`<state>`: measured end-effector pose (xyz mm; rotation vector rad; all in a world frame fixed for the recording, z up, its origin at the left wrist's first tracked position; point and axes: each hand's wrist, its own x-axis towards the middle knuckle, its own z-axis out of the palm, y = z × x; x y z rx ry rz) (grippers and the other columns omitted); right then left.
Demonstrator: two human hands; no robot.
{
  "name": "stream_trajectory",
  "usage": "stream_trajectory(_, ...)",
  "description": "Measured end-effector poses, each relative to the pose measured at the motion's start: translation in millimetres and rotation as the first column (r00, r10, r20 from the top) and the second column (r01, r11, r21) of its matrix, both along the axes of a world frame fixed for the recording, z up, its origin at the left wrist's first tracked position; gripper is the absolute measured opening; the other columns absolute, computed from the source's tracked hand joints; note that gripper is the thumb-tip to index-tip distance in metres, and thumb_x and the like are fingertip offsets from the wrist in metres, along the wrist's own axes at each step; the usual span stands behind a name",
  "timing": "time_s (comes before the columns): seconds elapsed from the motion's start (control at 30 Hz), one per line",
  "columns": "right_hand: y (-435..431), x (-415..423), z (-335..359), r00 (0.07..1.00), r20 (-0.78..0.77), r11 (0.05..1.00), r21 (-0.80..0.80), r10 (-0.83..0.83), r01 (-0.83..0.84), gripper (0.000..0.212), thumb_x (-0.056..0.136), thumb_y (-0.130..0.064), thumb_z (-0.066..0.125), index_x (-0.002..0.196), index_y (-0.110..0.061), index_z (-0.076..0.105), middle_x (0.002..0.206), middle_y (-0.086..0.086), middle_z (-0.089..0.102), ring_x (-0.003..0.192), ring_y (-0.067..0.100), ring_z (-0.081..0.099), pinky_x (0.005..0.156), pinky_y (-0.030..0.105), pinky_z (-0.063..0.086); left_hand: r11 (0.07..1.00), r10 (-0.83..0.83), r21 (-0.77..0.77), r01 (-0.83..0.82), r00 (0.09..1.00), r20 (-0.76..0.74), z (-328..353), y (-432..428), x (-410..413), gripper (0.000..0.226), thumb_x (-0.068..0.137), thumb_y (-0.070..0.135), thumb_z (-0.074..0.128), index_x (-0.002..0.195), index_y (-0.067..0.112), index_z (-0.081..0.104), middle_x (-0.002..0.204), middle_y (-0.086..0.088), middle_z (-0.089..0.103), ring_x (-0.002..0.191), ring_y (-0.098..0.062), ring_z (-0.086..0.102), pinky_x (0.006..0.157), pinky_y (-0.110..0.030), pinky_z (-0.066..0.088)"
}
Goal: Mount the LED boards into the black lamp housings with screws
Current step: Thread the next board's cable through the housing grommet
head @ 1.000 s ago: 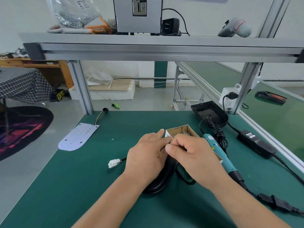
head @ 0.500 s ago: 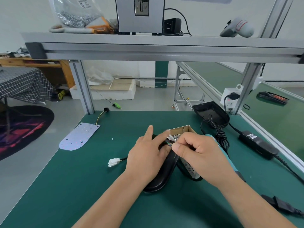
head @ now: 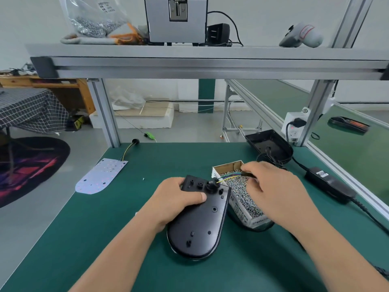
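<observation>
A black lamp housing [head: 200, 224] lies back side up at the middle of the green mat. My left hand [head: 172, 203] grips its left edge, thumb on top. A yellow, green and blue wire bundle [head: 229, 177] runs out of the grommet at the housing's upper end. My right hand [head: 271, 186] pinches the black sleeve of those wires over the cardboard screw box [head: 240, 190]. A white LED board [head: 101, 175] lies flat at the mat's left. A second black housing [head: 269, 144] sits open at the far right.
A black power adapter [head: 328, 182] and its cable lie along the right edge. A socket strip [head: 294, 127] hangs on the frame post. The overhead shelf [head: 189, 57] carries a screw bag, a grey machine and a handheld tool. The mat's left edge drops to the floor.
The housing has been turned back side up and its wires are now drawn out toward the right. My right hand has moved right over the screw box.
</observation>
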<state>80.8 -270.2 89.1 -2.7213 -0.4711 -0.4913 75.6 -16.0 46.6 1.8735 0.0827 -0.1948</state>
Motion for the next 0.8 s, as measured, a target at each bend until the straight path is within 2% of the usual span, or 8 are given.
stream_trajectory(0.07,7,-4,-1,0.987,0.126,0.99,-0.113,0.102,-0.088,0.042,0.088,-0.015,0.059,0.128,-0.014,0.069,0.117,0.002,0.069,0.103,0.029,0.065,0.086,0.043,0.054,0.998,0.025,-0.061,-0.027,1.0,-0.019,-1,0,1,0.035,0.068,0.031,0.084,0.099,0.015,0.082,0.099,-0.013,0.082,0.091,-0.033,0.08,0.092,-0.054,0.062)
stream_trajectory(0.17,23,-15,-2,0.961,0.188,0.971,-0.166,0.201,-0.171,0.049,0.088,-0.035,0.062,0.131,-0.013,0.068,0.12,0.002,0.067,0.106,0.03,0.062,0.087,0.046,0.051,0.987,0.082,-0.133,-0.086,0.996,-0.037,-3,-2,1,0.035,0.069,0.024,0.082,0.098,0.007,0.076,0.099,-0.024,0.078,0.08,-0.031,0.076,0.08,-0.048,0.062)
stream_trajectory(0.33,30,-16,-1,0.936,0.299,0.946,-0.312,0.183,-0.085,0.028,0.101,-0.042,0.055,0.094,-0.023,0.075,0.084,-0.003,0.067,0.081,0.028,0.06,0.067,0.043,0.051,0.967,0.141,-0.203,-0.151,0.988,-0.066,-3,2,-4,0.063,0.064,0.027,0.088,0.119,0.012,0.062,0.109,-0.015,0.078,0.089,-0.028,0.079,0.081,-0.046,0.064)
stream_trajectory(0.43,20,-13,2,0.955,0.258,0.908,-0.418,0.145,-0.025,0.027,0.098,-0.03,0.067,0.071,-0.029,0.063,0.07,-0.007,0.059,0.074,0.025,0.054,0.066,0.041,0.047,0.948,0.099,-0.293,-0.124,0.99,-0.1,-1,4,-7,0.059,0.068,0.021,0.085,0.121,0.007,0.062,0.108,-0.019,0.078,0.084,-0.029,0.077,0.072,-0.041,0.064)
stream_trajectory(0.57,19,-13,-1,0.981,0.137,0.87,-0.49,0.136,-0.052,0.032,0.108,-0.04,0.04,0.088,-0.031,0.063,0.088,-0.007,0.065,0.091,0.026,0.055,0.076,0.04,0.039,0.93,0.051,-0.356,-0.088,0.992,-0.113,4,3,-9,0.051,0.073,0.018,0.079,0.12,0.0,0.067,0.105,-0.024,0.077,0.084,-0.034,0.073,0.075,-0.043,0.061)
stream_trajectory(0.67,25,-15,2,0.991,0.071,0.881,-0.468,0.11,-0.064,0.036,0.107,-0.033,0.013,0.095,-0.032,0.046,0.092,-0.007,0.05,0.087,0.024,0.043,0.074,0.036,0.031,0.949,0.078,-0.301,-0.095,0.995,-0.066,8,1,-11,0.045,0.074,0.02,0.079,0.115,0.005,0.071,0.104,-0.021,0.078,0.082,-0.03,0.074,0.072,-0.041,0.061)
stream_trajectory(0.73,29,-18,2,0.993,0.05,0.921,-0.382,0.103,-0.076,0.026,0.109,-0.031,0.016,0.095,-0.031,0.037,0.093,-0.008,0.043,0.084,0.02,0.038,0.071,0.034,0.037,0.975,0.138,-0.18,-0.131,0.99,0.024,9,-2,-12,0.039,0.074,0.026,0.08,0.111,0.014,0.072,0.104,-0.012,0.079,0.087,-0.027,0.076,0.08,-0.045,0.064)
stream_trajectory(0.8,34,-21,1,0.991,0.081,0.96,-0.267,0.108,-0.083,0.024,0.112,-0.036,0.028,0.098,-0.028,0.046,0.094,-0.008,0.053,0.081,0.017,0.045,0.071,0.034,0.045,0.979,0.206,-0.02,-0.205,0.969,0.136,11,-9,-13,0.051,0.078,0.03,0.08,0.127,0.028,0.067,0.113,0.011,0.075,0.102,-0.012,0.073,0.094,-0.041,0.059)
